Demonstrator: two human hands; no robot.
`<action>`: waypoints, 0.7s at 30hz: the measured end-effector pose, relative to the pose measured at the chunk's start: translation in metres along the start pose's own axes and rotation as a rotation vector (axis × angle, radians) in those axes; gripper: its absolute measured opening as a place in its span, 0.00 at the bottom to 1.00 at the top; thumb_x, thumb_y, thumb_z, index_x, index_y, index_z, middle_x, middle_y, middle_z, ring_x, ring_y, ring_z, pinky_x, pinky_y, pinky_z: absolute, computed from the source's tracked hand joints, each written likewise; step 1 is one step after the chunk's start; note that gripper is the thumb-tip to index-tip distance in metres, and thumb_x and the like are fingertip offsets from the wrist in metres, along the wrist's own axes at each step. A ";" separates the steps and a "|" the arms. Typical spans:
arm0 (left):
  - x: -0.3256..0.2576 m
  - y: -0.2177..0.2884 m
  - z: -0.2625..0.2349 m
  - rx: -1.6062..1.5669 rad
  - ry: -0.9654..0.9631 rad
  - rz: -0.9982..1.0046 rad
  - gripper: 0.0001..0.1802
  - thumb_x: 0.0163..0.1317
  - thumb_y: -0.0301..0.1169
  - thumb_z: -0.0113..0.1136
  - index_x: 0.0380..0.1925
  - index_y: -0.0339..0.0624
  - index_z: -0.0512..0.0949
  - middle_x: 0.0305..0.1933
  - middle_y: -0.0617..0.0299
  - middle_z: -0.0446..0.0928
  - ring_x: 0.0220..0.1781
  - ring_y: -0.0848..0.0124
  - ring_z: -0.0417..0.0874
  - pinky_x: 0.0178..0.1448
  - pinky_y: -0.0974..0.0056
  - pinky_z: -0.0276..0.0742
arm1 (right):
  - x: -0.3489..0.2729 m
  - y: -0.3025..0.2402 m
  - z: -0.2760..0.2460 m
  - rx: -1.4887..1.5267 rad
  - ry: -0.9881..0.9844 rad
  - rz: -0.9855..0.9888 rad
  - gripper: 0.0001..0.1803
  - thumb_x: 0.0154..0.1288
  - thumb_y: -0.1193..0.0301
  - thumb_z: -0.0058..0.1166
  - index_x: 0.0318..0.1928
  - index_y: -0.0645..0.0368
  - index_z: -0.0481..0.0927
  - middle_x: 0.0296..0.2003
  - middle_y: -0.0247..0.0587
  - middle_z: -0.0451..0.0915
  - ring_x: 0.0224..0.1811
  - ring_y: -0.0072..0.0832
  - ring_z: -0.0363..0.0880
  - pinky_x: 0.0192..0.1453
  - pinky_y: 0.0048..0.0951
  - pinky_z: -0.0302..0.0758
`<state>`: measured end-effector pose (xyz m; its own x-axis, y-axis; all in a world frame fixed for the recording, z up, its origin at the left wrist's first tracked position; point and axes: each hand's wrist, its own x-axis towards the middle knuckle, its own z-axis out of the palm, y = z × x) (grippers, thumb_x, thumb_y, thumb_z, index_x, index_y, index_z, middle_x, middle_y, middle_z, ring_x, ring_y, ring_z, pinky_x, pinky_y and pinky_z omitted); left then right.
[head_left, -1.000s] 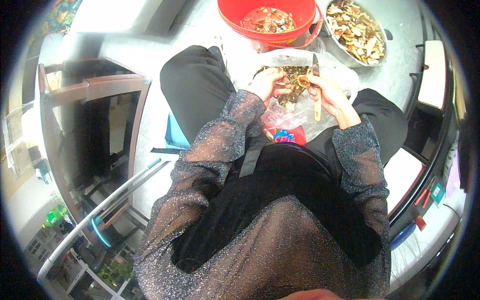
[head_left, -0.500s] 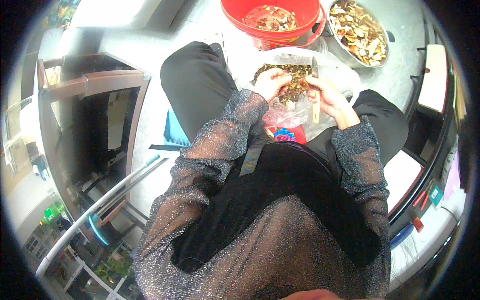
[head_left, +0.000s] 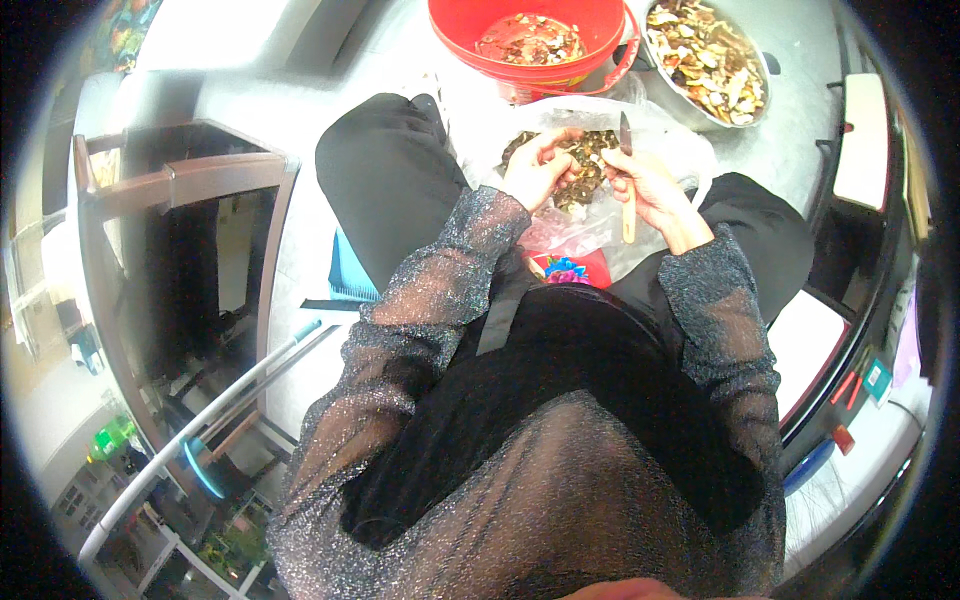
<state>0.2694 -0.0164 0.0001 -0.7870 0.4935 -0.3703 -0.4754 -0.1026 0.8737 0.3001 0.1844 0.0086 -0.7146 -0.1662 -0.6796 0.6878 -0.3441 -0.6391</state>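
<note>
My right hand [head_left: 650, 188] is closed around a small knife [head_left: 628, 215] with a pale handle; its blade points away from me. Any mushroom piece between its fingertips is too small to make out. To its left, my left hand [head_left: 538, 170] hovers with the fingers apart and bent, and no held item shows in it. Beneath both hands, brown dried-looking mushroom pieces [head_left: 572, 200] lie in a clear plastic bag [head_left: 680, 150] between my legs. The left hand partly covers them.
Beyond the bag stands a red bucket [head_left: 450, 45] with scraps at its bottom. Right of it, a metal pot [head_left: 700, 118] holds many cut pale pieces. A red item with blue flowers [head_left: 580, 268] lies close to my lap. A brown-framed chair [head_left: 225, 175] stands left.
My left hand has drawn slightly left, away from the right hand, and its fingers have spread from a pinch. The brown piece seen between the hands no longer shows clearly. The knife stays in my right hand.
</note>
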 end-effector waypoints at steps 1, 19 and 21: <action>0.001 0.002 0.002 0.078 -0.023 0.038 0.20 0.58 0.23 0.54 0.52 0.39 0.72 0.29 0.66 0.76 0.29 0.78 0.75 0.36 0.74 0.73 | 0.000 0.001 0.000 0.016 0.005 0.013 0.09 0.61 0.64 0.59 0.34 0.55 0.76 0.25 0.27 0.73 0.21 0.14 0.66 0.23 0.16 0.62; -0.001 0.002 0.000 0.180 0.046 -0.036 0.07 0.56 0.30 0.62 0.33 0.38 0.79 0.29 0.68 0.77 0.31 0.80 0.74 0.37 0.74 0.71 | -0.013 -0.010 0.009 -0.471 0.009 -0.303 0.13 0.62 0.65 0.57 0.41 0.61 0.78 0.31 0.33 0.78 0.32 0.15 0.73 0.35 0.19 0.70; -0.002 0.002 0.000 0.252 0.028 -0.008 0.07 0.56 0.30 0.62 0.33 0.38 0.79 0.29 0.68 0.77 0.31 0.80 0.74 0.37 0.74 0.70 | -0.011 -0.008 0.012 -0.541 -0.023 -0.368 0.12 0.61 0.67 0.58 0.41 0.61 0.78 0.32 0.33 0.79 0.34 0.16 0.74 0.37 0.20 0.71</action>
<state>0.2700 -0.0172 0.0028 -0.7956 0.4691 -0.3834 -0.3718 0.1217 0.9203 0.3011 0.1779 0.0253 -0.9139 -0.1477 -0.3780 0.3608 0.1305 -0.9234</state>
